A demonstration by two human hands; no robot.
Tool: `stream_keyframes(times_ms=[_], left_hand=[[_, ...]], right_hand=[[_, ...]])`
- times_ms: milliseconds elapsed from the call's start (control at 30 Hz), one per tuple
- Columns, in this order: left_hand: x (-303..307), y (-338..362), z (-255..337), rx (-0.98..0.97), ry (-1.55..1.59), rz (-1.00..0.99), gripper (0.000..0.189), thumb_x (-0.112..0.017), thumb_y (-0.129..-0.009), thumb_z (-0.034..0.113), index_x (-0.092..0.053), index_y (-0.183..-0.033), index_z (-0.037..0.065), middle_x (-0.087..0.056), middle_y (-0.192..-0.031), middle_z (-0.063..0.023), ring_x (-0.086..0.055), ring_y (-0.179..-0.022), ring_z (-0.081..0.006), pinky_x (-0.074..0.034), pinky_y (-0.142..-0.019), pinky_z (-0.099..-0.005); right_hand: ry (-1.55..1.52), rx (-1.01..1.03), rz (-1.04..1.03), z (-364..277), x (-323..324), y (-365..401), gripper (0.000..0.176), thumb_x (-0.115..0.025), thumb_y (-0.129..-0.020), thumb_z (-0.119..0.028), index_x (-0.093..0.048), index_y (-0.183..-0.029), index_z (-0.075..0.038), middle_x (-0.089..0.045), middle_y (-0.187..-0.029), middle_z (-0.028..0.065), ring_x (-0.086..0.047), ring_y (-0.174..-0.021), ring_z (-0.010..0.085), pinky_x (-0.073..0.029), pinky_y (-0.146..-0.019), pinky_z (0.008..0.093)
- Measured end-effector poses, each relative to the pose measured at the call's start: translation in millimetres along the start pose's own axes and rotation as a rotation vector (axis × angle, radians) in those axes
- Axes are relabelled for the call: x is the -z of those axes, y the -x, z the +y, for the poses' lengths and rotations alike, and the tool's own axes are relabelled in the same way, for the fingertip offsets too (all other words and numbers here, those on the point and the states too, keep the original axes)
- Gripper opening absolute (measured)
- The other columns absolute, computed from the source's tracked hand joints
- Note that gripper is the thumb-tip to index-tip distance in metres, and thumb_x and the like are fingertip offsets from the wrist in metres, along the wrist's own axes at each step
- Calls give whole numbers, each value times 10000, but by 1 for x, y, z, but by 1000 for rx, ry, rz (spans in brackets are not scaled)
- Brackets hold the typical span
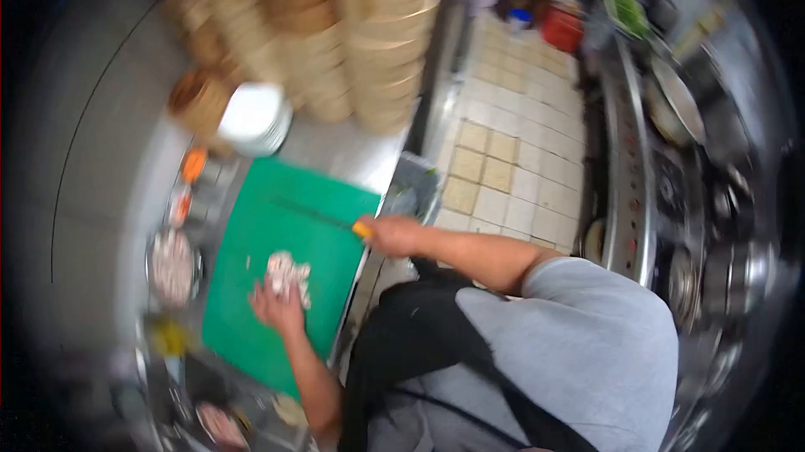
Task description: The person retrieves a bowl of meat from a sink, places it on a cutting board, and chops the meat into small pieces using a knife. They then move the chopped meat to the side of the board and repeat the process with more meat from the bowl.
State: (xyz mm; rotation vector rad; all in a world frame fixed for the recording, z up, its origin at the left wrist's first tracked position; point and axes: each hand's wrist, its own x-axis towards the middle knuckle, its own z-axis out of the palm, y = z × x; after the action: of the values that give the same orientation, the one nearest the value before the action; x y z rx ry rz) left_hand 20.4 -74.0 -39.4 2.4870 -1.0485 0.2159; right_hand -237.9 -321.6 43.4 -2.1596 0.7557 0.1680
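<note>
A green cutting board (251,343) lies on the counter before me. On it sits a small heap of pale, pinkish chopped meat pieces (289,272). My left hand (279,305) rests against the near side of the heap, fingers spread and touching it. In my right hand (394,236), closed around its yellow handle, is a knife (314,213). The dark blade is blurred and extends over the far right part of the board, apart from the meat.
Tall stacks of bamboo steamers (386,49) and a pile of white plates (256,121) stand beyond the board. A bowl of pale meat (173,267) and orange-lidded jars (194,164) line the wall side. Behind me runs a metal stove (629,175) across the tiled floor (486,158).
</note>
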Motion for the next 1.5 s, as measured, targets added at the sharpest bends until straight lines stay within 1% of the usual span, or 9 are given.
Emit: stream_keyframes(times_ms=[100,233,367,500,567,600,800,900,1500], left_hand=[[-2,-3,6,-23,115,31,660,-847,-763,359,-650,-1347,125,-585,-1419,-216,-499,-1303,-470,-374,-1138,-556],[24,-11,40,108,281,-65,600,-828,-786,328,-663,-1335,151,-617,-1366,-128,-561,-1228,-357,-440,-1046,-497],[20,-8,46,109,157,-31,548,-826,-793,322,-690,-1301,165,-633,-1331,-76,-565,-1212,-319,-438,-1024,-474],[20,-3,51,126,151,5,516,-851,-781,312,-712,-1262,188,-648,-1299,-82,-576,-1188,-316,-450,-1001,-465],[22,-4,58,120,164,91,485,-843,-790,314,-720,-1242,187,-654,-1276,-72,-569,-1195,-318,-434,-1015,-473],[19,-4,59,118,166,135,424,-833,-782,311,-745,-1186,219,-645,-1274,-17,-552,-1213,-277,-398,-1057,-474],[8,-3,58,87,179,172,245,-839,-764,281,-777,-994,220,-657,-1190,30,-556,-1169,-257,-404,-1031,-458],[10,-4,57,83,163,143,238,-818,-811,280,-773,-1028,191,-673,-1171,0,-575,-1141,-279,-423,-982,-438],[4,-3,56,88,200,230,227,-841,-789,280,-777,-989,193,-684,-1125,2,-599,-1104,-271,-445,-954,-434]], right_hand=[[173,-134,-142,-8,8,-11,550,-563,-961,-223,-411,-1481,-126,-691,-1102,268,-675,-1022,439,-534,-862,525],[110,357,150,-4,-2,-7,681,-585,-963,-111,-319,-1590,-152,-664,-1154,287,-651,-1046,452,-525,-910,514],[79,430,80,-30,-4,-13,669,-586,-972,-84,-342,-1588,-172,-660,-1125,275,-646,-1026,458,-519,-903,518],[256,394,-83,-40,-9,-21,655,-560,-991,-129,-329,-1597,-214,-662,-1038,270,-655,-933,468,-532,-843,548],[289,397,-105,-47,-6,-22,660,-563,-987,-125,-333,-1597,-228,-663,-1027,272,-659,-919,462,-533,-830,550],[240,428,-58,-50,-5,-20,660,-564,-984,-123,-339,-1594,-232,-664,-1017,271,-661,-908,462,-533,-825,551],[282,465,-70,-46,-15,-20,715,-596,-958,-72,-335,-1600,-248,-667,-942,249,-666,-878,453,-533,-807,536],[281,454,-49,-60,-10,-14,713,-592,-958,-72,-334,-1601,-240,-670,-951,254,-666,-882,461,-536,-803,539],[333,403,-43,-51,-11,-17,692,-564,-980,-97,-318,-1605,-266,-655,-1023,282,-659,-920,477,-532,-833,548]])
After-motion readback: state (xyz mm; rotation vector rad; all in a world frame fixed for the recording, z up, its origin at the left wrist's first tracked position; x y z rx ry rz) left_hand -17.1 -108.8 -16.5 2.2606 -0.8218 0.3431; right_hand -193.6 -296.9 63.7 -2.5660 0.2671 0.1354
